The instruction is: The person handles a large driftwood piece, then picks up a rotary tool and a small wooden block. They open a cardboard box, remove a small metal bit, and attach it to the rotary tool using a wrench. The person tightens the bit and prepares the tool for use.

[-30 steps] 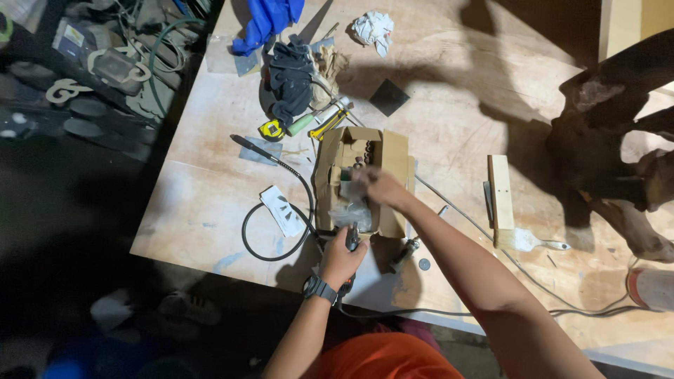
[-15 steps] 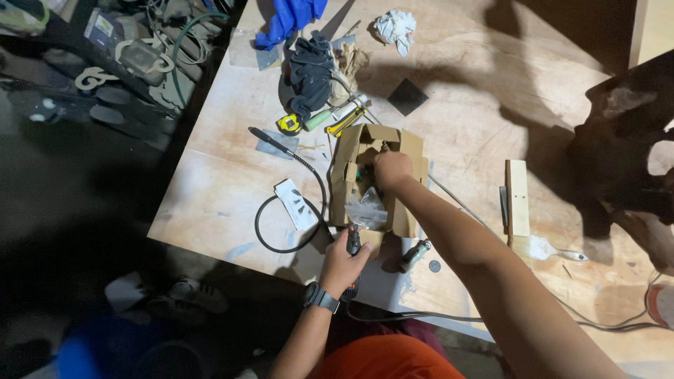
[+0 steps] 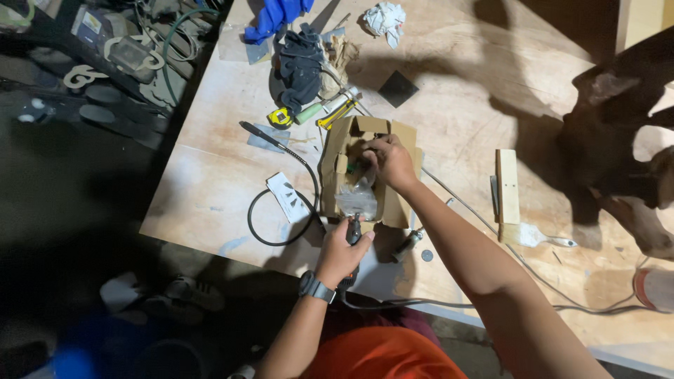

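Note:
An open cardboard box [image 3: 397,203] lies on the plywood table [image 3: 456,105] in front of me. My right hand [image 3: 390,163] reaches into its upper part, fingers closed around small items there; I cannot make out what they are. A clear plastic bag [image 3: 357,200] sits in the box below that hand. My left hand [image 3: 342,256], with a dark watch on the wrist, grips a dark rotary tool [image 3: 353,231] at the table's near edge. A black flexible shaft [image 3: 281,210] loops left of the box.
A yellow tape measure [image 3: 280,118], dark cloth [image 3: 300,67], blue cloth [image 3: 277,14] and crumpled white rag [image 3: 385,17] lie at the far side. A wood block [image 3: 507,184] and paintbrush [image 3: 537,238] are at right. Dark carved wood [image 3: 618,133] stands far right. A cable [image 3: 491,305] runs along the near edge.
My right hand has moved up from the bag in the middle of the box to its far end. My left hand keeps its grip on the tool.

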